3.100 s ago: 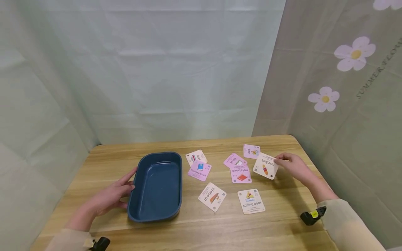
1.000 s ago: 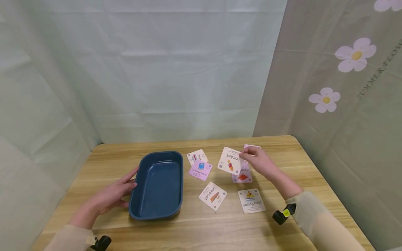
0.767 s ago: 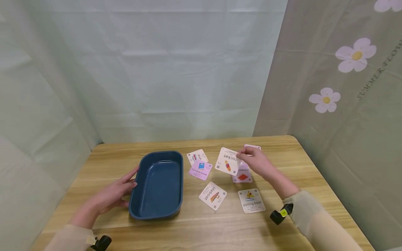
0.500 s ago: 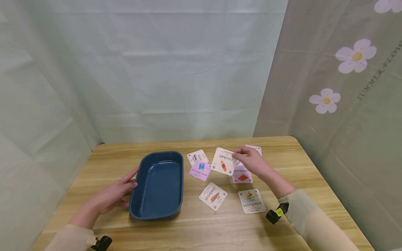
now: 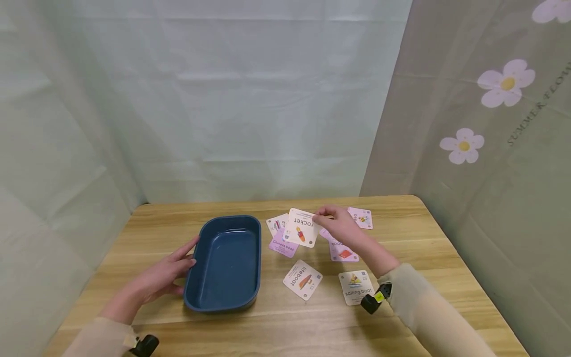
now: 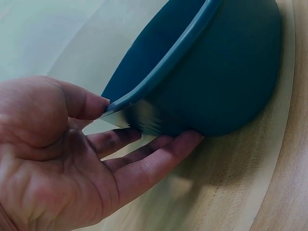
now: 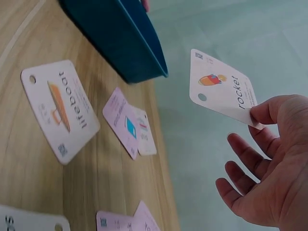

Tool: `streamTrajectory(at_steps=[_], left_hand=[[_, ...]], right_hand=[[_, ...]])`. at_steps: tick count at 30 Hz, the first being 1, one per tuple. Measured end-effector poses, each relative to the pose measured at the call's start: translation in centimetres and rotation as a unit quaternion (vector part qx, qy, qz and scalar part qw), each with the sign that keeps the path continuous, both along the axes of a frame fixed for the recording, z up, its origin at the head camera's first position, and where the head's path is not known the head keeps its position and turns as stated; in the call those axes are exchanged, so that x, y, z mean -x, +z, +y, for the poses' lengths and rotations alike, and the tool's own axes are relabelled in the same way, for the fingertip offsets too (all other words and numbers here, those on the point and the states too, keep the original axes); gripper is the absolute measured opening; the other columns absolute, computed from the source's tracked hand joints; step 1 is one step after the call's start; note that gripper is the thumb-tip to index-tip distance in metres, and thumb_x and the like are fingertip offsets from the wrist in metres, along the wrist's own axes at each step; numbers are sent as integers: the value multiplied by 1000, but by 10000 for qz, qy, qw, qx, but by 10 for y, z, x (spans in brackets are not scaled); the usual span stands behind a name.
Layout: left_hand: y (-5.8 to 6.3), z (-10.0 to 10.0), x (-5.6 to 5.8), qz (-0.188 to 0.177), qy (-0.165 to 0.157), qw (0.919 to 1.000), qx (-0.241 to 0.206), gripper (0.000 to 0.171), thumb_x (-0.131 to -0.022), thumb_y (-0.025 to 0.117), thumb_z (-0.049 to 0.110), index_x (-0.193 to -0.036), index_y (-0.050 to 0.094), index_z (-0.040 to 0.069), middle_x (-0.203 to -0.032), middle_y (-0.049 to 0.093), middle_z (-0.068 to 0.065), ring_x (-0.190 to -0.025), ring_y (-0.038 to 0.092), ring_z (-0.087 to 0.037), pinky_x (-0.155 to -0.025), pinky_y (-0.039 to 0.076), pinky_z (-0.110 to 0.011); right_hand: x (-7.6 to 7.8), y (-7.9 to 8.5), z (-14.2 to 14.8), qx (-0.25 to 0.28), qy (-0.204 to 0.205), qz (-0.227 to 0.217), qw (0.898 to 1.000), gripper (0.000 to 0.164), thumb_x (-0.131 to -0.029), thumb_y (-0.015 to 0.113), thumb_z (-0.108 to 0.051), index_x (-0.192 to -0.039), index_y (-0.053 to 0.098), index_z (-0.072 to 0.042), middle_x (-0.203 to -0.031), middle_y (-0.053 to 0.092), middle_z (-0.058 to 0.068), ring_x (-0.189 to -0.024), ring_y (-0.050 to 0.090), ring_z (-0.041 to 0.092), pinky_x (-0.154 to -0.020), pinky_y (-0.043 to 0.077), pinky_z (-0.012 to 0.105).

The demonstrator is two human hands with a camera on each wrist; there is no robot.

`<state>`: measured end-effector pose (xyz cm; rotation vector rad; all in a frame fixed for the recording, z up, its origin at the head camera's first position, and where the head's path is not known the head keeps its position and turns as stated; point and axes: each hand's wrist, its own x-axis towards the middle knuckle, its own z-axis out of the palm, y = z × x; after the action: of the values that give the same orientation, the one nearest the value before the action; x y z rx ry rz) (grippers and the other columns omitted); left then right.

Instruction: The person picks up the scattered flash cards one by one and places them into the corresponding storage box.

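In the head view my right hand (image 5: 341, 226) pinches the white rocket flashcard (image 5: 301, 229) by its edge, between thumb and fingertips. The card is raised and overlaps the ship card (image 5: 276, 223) and the lilac Chinese book card (image 5: 282, 245). The right wrist view shows this rocket card (image 7: 219, 86) off the tabletop, the other fingers spread loosely. At the left, my left hand (image 5: 165, 275) touches the outside of a dark blue plastic tray (image 5: 258, 277). Its thumb lies at the rim and its fairly straight fingers rest along the outer wall (image 6: 226, 72).
On the wooden table (image 5: 276, 327) lie a lifeboat card (image 5: 302, 280), a sailing boat card (image 5: 355, 286), a notebook card (image 5: 343, 253) and a bee card (image 5: 362, 218). My right forearm passes over the right side. Pale curtains (image 5: 250, 109) enclose the table.
My right hand has carried the rocket card leftward from the right side, past the notebook card to above the ship and Chinese book cards. The bee card shows again. My left hand has stayed at the tray.
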<state>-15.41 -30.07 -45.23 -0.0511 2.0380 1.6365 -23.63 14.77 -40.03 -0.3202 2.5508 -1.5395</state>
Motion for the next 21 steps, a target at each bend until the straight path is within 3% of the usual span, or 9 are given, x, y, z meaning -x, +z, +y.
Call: streamTrajectory(at_steps=[14,21], left_hand=[[2,0,1,-45,-7,10000,46,71,-110,44,21,-165,1,35,-165,0,-33,-143,25,-57,-83,57,-50],[-2,-2,5,-67,-31,10000,7,71,-110,45,23,-165,3,36,-165,1,-32,-143,26,-56,-81,57,-49]], right_hand=[[6,-4,-43,-37,343,-3,9994,21,-99,64,-29,-109,71,-12,-106,69,2,-100,62,21,-80,50,38],[2,-3,-62,-100,633,92,9979,18,-100,64,-28,-107,71,-13,-105,68,1,-93,62,20,-72,50,34]])
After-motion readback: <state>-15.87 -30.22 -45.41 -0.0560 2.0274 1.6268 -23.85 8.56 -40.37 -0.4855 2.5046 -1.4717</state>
